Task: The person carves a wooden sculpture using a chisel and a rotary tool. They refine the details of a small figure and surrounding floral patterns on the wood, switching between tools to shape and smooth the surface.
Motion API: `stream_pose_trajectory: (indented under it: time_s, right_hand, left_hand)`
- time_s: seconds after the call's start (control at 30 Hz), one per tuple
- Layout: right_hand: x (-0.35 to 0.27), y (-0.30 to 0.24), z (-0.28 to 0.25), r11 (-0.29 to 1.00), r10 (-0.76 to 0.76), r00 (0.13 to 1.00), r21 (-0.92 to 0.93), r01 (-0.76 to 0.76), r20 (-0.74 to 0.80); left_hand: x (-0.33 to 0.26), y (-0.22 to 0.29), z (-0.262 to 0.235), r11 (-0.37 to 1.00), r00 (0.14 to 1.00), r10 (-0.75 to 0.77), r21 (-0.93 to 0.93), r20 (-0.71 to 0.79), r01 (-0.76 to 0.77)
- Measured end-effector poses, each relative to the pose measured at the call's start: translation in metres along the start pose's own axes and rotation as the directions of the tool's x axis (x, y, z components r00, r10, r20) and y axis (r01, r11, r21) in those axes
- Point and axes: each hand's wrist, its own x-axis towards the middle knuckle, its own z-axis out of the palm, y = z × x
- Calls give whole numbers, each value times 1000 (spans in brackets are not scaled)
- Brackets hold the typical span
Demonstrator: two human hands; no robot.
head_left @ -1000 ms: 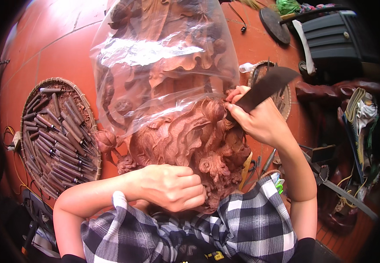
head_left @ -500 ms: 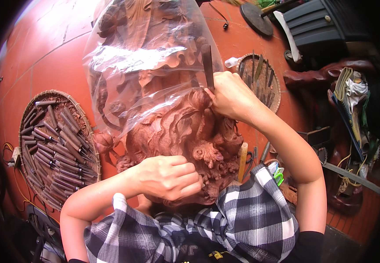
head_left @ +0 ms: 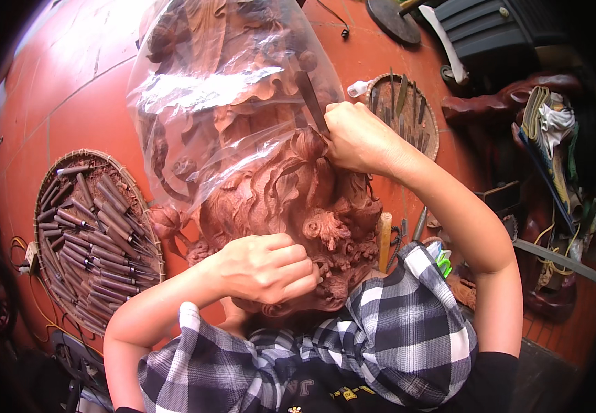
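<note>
A reddish-brown wood carving (head_left: 263, 186) with deep folds and curls lies before me, its near end at my lap. My right hand (head_left: 360, 138) is closed around a dark, flat file (head_left: 311, 100) at the carving's right side; the file's upper end sticks up and leans left. Against the near part of the carving rests my left hand (head_left: 267, 268), its fingers curled in. Whatever those fingers may hold is hidden. Clear plastic sheeting (head_left: 174, 93) covers the far part of the carving.
Left on the red tiled floor (head_left: 71, 96) stands a round woven basket (head_left: 43, 206) full of wooden-handled carving tools. A smaller basket (head_left: 437, 131) with files is at the right, beside a white bottle (head_left: 360, 88). A yellowish wooden handle (head_left: 384, 241) stands near my right knee.
The file in my right hand has tipped further left, from nearly upright to slanted. My left hand stays closed on the carving's near part. The whole view has shifted slightly.
</note>
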Motion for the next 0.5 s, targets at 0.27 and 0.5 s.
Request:
stream_pose_trajectory:
  time_s: [0.27, 0.5]
  right_hand:
    - [9, -3, -10, 999, 22, 991, -35, -17, 133]
    - [-3, 5, -8, 994, -67, 997, 84, 65, 24]
  left_hand:
    - [2, 1, 0, 1000, 1000, -23, -6, -19, 23]
    - [4, 0, -2, 1000, 1000, -17, -13, -27, 16]
